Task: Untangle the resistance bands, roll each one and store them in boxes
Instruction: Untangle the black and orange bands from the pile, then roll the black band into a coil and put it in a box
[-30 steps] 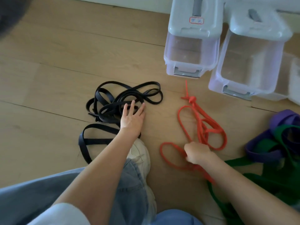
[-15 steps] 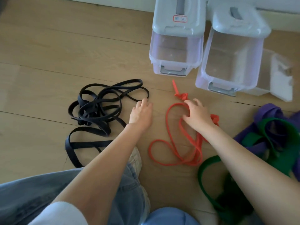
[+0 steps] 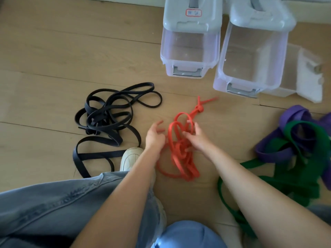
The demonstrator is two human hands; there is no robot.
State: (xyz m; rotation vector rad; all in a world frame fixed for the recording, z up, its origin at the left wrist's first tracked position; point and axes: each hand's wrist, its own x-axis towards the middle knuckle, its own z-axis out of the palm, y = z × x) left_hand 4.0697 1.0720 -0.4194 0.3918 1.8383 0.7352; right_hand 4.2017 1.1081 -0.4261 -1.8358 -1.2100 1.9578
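Untangling, first band. The red band (image 3: 180, 149) lies bunched on the floor (image 3: 53, 51) between the person's two hands, its knotted tail (image 3: 200, 108) pointing far toward the boxes. The right hand (image 3: 196, 138) has its fingers curled into the loops and grips the red band; the left hand (image 3: 155, 136) rests at the band's left edge with fingers loosely spread, and whether it holds a strand cannot be told.

The black band (image 3: 111, 119) lies tangled to the left, untouched; the green band (image 3: 286, 178) and purple band (image 3: 286, 140) are interlaced to the right. Two boxes (image 3: 190, 56) stand open at the far side, with nothing seen inside.

Judged next: draw the loops apart and work the knot loose before any rolling begins.
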